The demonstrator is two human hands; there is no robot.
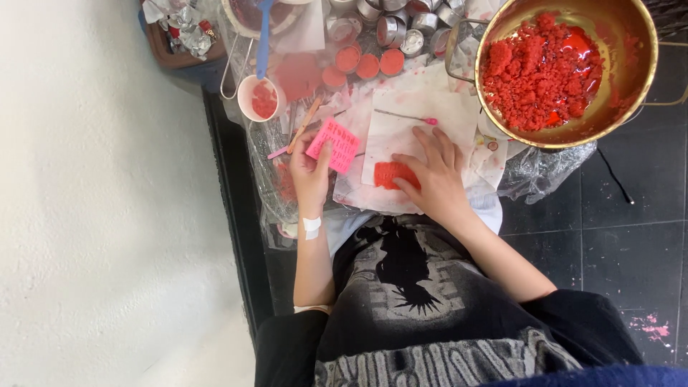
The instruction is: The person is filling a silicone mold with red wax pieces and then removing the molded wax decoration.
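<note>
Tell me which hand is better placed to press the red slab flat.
Right. The right hand already lies on the red slab on the white paper. The left hand is busy holding the pink mould, apart from the slab.

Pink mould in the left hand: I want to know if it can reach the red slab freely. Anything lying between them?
Nothing visible: only bare white paper separates the pink mould from the red slab under the right hand.

We seem to be in a small craft workshop. A brass bowl of red paste, small round tins and stained paper crowd our worktable.
</note>
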